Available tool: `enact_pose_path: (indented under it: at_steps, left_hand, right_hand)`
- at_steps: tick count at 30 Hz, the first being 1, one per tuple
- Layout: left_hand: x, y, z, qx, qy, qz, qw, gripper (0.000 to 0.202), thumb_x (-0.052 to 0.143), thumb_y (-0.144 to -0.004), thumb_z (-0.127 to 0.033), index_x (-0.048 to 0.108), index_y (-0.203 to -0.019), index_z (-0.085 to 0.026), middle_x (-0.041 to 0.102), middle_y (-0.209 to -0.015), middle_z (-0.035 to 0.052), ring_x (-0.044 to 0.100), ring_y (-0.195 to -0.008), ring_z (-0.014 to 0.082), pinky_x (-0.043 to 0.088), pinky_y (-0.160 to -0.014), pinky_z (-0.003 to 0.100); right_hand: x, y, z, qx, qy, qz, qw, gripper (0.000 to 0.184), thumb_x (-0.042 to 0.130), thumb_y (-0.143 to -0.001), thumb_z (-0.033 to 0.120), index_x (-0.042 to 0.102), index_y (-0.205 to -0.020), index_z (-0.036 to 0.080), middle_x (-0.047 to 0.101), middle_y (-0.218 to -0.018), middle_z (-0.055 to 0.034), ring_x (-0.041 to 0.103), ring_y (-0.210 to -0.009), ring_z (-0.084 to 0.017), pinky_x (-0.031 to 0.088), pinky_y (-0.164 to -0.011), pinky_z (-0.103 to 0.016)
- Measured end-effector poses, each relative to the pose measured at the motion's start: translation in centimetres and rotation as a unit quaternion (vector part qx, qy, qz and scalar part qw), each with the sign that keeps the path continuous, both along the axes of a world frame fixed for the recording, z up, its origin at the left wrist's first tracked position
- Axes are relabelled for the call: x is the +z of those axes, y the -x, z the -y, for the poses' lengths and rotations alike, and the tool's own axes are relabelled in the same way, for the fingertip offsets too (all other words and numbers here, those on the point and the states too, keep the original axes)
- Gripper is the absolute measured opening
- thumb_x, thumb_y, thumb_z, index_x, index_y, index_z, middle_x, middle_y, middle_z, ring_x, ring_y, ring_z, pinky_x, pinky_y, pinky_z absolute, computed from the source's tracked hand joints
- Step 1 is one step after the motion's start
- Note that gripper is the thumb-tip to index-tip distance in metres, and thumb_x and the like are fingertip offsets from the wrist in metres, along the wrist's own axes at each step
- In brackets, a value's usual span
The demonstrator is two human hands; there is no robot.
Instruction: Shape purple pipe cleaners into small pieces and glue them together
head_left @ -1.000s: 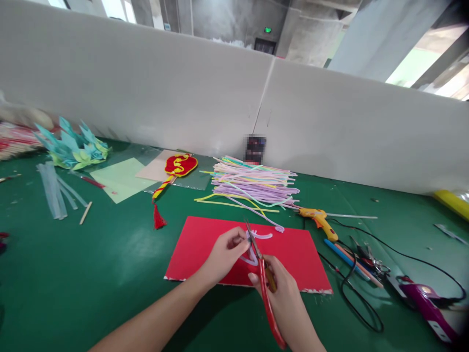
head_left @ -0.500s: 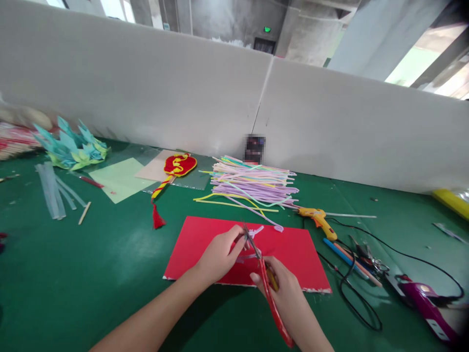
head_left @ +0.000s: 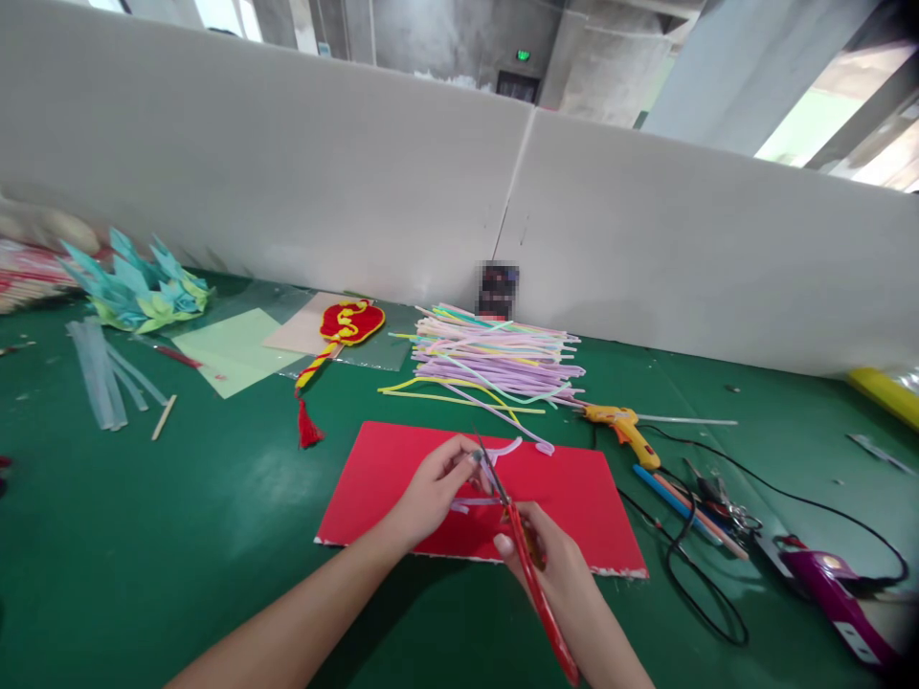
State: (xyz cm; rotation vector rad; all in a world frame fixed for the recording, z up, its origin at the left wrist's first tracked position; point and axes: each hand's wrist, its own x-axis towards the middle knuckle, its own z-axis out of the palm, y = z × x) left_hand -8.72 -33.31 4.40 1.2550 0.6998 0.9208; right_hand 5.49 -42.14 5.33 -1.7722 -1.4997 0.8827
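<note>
Over a red board (head_left: 388, 464) my left hand (head_left: 433, 490) pinches a lilac pipe cleaner (head_left: 508, 448) whose end curls up past the fingertips. My right hand (head_left: 564, 555) is wrapped round red-handled scissors (head_left: 537, 598). Their blades point up and left, right beside my left fingertips and against the pipe cleaner. Whether the blades have closed on it I cannot tell. More lilac pipe cleaner (head_left: 474, 501) shows low over the board between my hands.
Behind the board lies a pile of pastel pipe cleaners (head_left: 495, 359). A yellow glue gun (head_left: 624, 431), cords, pliers (head_left: 714, 493) and a purple-handled tool (head_left: 825, 579) are on the right. Leftward are a red-and-yellow fan ornament (head_left: 351, 323), green paper (head_left: 236, 349) and glue sticks (head_left: 100, 373).
My left hand has shifted a little left with the pipe cleaner, and its curled end stands out further to the right. The scissors have tilted slightly.
</note>
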Motion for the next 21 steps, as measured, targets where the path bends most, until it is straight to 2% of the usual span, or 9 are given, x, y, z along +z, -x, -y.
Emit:
enact_pose_path:
  at_steps: [4,10,16,21]
  left_hand:
    - [0.4,0.1,0.0,0.012,0.001,0.004,1.0,0.019,0.045,-0.085,-0.033,0.05,-0.077,-0.016,0.057,-0.066,0.0001,0.056,-0.066,0.0134,0.043,-0.069,0.026]
    - [0.9,0.3,0.1,-0.028,0.003,0.018,0.999,0.019,0.045,-0.085,-0.033,0.052,-0.078,-0.016,0.06,-0.065,0.0011,0.058,-0.066,0.0139,0.043,-0.068,0.027]
    - [0.6,0.4,0.0,-0.054,0.007,0.007,0.998,0.023,0.045,-0.084,-0.036,0.052,-0.076,-0.016,0.058,-0.063,0.0011,0.055,-0.063,0.0133,0.042,-0.066,0.026]
    - [0.5,0.4,-0.1,-0.054,0.001,-0.003,0.999,0.023,0.044,-0.085,-0.036,0.05,-0.074,-0.016,0.056,-0.062,0.0005,0.054,-0.062,0.013,0.041,-0.065,0.025]
  right_hand:
    - [-0.6,0.2,0.0,-0.013,-0.024,0.002,1.0,0.043,0.047,-0.072,0.057,0.056,-0.088,0.019,0.063,-0.074,-0.0049,0.059,-0.062,-0.018,0.044,-0.053,-0.023]
    - [0.3,0.4,0.2,0.008,-0.034,-0.013,0.999,0.047,0.046,-0.072,0.058,0.056,-0.096,0.019,0.064,-0.082,-0.007,0.06,-0.068,-0.019,0.046,-0.056,-0.025]
    - [1.3,0.1,-0.1,0.011,-0.027,0.027,0.999,0.043,0.042,-0.075,0.059,0.056,-0.075,0.018,0.058,-0.059,-0.0004,0.051,-0.05,-0.013,0.039,-0.046,-0.02]
    - [0.9,-0.2,-0.4,0.009,-0.021,0.038,0.999,0.043,0.044,-0.073,0.059,0.052,-0.064,0.018,0.047,-0.049,0.0033,0.041,-0.044,-0.01,0.032,-0.04,-0.018]
